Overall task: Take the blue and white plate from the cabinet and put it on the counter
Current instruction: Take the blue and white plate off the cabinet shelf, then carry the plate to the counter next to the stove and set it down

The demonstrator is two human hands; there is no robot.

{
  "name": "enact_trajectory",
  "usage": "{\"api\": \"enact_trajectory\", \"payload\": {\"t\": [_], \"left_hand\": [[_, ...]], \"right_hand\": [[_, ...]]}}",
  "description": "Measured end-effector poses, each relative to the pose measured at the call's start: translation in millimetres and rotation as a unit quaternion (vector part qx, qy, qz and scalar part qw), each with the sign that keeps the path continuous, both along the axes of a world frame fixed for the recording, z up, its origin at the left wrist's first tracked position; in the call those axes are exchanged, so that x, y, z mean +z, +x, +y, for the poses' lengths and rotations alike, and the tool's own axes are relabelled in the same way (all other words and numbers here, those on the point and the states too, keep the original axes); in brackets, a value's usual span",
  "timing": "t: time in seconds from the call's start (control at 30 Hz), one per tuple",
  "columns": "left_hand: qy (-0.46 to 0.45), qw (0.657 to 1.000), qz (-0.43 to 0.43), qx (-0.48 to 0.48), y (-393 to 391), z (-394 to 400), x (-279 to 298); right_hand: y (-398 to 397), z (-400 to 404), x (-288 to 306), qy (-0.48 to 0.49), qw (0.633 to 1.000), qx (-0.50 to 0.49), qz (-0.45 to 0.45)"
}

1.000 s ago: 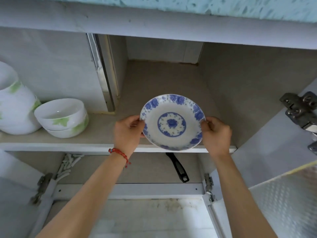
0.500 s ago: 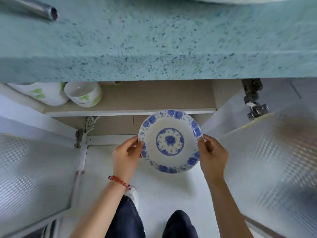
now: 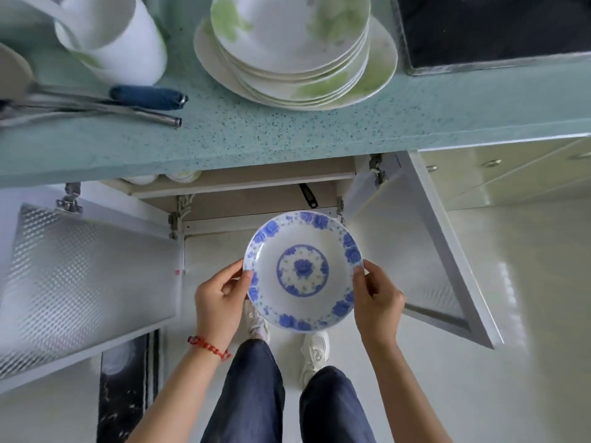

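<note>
Below the desk [image 3: 287, 135] edge, we pinch the plate [image 3: 303, 270] by its rim, left hand [image 3: 220, 298] and right hand [image 3: 377, 302] closed on it, and lifting it could clip that edge or, seemingly, crowd the stacked bowls [image 3: 294, 49].

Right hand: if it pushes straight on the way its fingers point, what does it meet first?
The right hand already grips the blue and white plate. Carried onward, the plate would likely reach the counter front edge first, though height is unclear from above.
</note>
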State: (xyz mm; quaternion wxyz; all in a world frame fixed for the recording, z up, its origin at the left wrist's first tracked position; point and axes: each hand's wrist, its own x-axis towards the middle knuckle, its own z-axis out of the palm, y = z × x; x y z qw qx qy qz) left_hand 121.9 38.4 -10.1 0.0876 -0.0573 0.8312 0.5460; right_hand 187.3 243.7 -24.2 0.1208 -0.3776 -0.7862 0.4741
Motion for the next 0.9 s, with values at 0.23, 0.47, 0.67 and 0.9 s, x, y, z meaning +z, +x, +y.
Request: {"api": "enact_trajectory", "payload": {"t": [0.23, 0.47, 0.67, 0.9], "left_hand": [[0.041, 0.996, 0.021, -0.07, 7, 23, 72], [0.045, 0.965, 0.011, -0.259, -18, 63, 103], [0.053, 0.919, -0.008, -0.391, -18, 109, 116], [0.05, 0.846, -0.039, -0.529, 36, 168, 116]], "right_hand": [[34, 12, 78, 0.035, 0.997, -0.071, 0.024], [71, 16, 110, 0.069, 0.974, -0.211, 0.043], [116, 6, 120, 0.08, 0.936, -0.339, 0.052], [195, -10, 126, 0.098, 0.873, -0.474, 0.061]]}}
